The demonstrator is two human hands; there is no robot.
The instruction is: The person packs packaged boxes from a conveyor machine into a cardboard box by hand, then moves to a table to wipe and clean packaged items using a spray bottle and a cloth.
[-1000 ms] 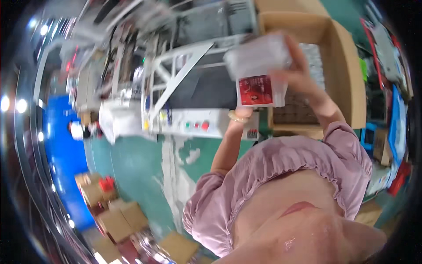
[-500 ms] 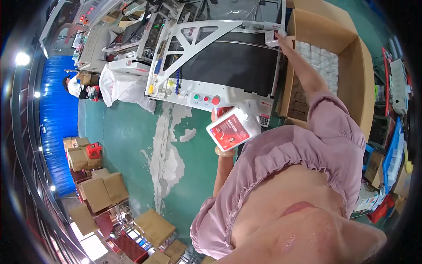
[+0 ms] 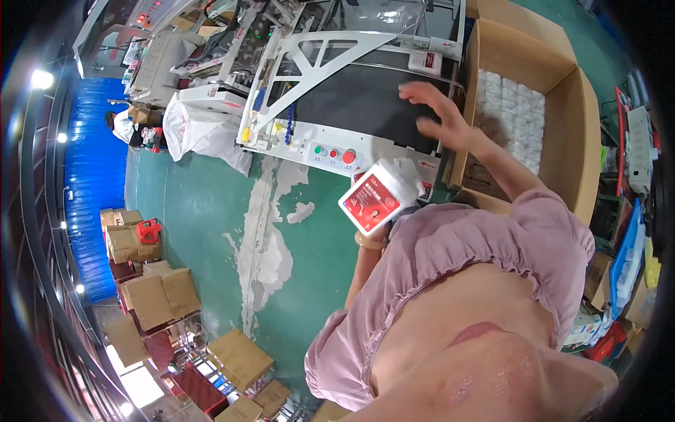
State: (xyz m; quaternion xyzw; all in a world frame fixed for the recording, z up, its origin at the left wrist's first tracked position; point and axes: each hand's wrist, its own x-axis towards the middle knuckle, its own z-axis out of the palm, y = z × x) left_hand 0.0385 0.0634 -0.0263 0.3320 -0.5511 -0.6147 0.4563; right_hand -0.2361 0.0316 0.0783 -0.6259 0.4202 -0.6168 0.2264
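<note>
Left hand [image 3: 378, 235]: grips ≥1 red-labelled pack [image 3: 370, 202] | right hand [image 3: 446, 118]: spread | machine [image 3: 358, 105]: 1 white pack [image 3: 425, 62]

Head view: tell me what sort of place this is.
Probably a factory packing area: a machine with push-buttons, a large open carton of white packs, and cardboard boxes piled across the floor.

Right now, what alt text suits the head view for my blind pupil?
The left hand holds a red-labelled white pack; the empty right hand is open over a machine, where another pack lies. An open carton stands alongside.
</note>
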